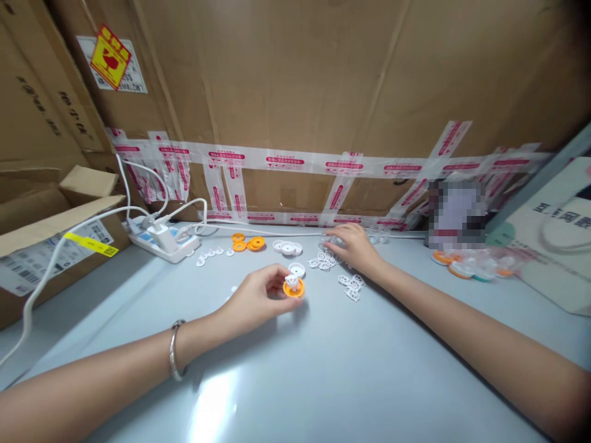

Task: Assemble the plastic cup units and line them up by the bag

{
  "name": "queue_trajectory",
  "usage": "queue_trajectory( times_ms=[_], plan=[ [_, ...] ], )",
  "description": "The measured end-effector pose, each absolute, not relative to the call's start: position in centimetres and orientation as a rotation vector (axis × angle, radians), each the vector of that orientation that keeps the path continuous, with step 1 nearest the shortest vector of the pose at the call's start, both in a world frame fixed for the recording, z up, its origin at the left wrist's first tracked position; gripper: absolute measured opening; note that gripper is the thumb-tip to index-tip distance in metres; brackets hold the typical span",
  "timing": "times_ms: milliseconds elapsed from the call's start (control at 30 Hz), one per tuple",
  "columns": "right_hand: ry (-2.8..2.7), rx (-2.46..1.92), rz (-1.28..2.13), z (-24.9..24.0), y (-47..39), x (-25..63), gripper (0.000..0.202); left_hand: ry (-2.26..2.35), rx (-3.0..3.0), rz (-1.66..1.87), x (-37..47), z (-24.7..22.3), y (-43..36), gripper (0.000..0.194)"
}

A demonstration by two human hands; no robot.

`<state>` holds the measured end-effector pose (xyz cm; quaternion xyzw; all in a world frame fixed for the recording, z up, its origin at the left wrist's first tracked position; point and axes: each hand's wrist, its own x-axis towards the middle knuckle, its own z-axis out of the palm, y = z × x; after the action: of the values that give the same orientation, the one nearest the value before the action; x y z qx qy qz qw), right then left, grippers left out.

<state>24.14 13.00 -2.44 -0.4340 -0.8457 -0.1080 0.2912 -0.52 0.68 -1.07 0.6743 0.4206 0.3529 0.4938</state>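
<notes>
Between the thumb and fingers of my left hand (pixel 258 292) is an orange round part (pixel 294 288) with a white piece on top. My right hand (pixel 353 246) reaches to the back of the table, its fingers over clear plastic parts (pixel 329 240); whether it grips one is hidden. White patterned pieces (pixel 324 261) lie just below its fingers, and more white patterned pieces (pixel 352 287) are nearer. A white round cap (pixel 297 269) sits behind the orange part. White caps (pixel 287 247) and orange caps (pixel 249 243) stand farther back.
A power strip (pixel 161 239) with white cables is at the back left, near an open cardboard box (pixel 60 246). Small white pieces (pixel 211 252) lie beside it. A large taped carton (pixel 277 92) forms the back. Finished-looking clear and orange items (pixel 475 263) sit at right.
</notes>
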Motion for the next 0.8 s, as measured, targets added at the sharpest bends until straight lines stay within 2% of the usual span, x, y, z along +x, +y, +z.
queue_trajectory(
  times_ms=[100,167,267,367,533,700,800],
  plan=[
    [-2.059,-1.161,-0.043,-0.7,11.4,22.7,0.028,0.973,1.369,0.887,-0.4,-0.8,0.9,0.030],
    [-1.937,-1.064,0.238,1.0,9.6,21.3,0.027,0.972,1.278,0.890,-0.4,-0.7,0.9,0.031],
    [-1.875,-0.825,0.695,3.2,6.6,19.3,0.025,0.938,1.252,0.867,-0.4,-0.7,0.6,0.030],
    [-1.892,-0.744,0.921,4.3,4.3,18.1,0.023,0.903,1.292,0.861,-0.5,-0.5,0.3,0.028],
    [-1.972,-0.761,0.939,4.3,3.3,17.9,0.022,0.913,1.334,0.875,-0.3,0.0,0.1,0.024],
    [-2.005,-0.757,0.942,3.9,3.4,18.0,0.023,0.924,1.269,0.957,-0.3,0.3,0.2,0.034],
    [-2.005,-0.773,0.957,3.9,3.3,17.9,0.022,0.929,1.243,0.980,-0.2,0.4,0.3,0.033]
  ],
)
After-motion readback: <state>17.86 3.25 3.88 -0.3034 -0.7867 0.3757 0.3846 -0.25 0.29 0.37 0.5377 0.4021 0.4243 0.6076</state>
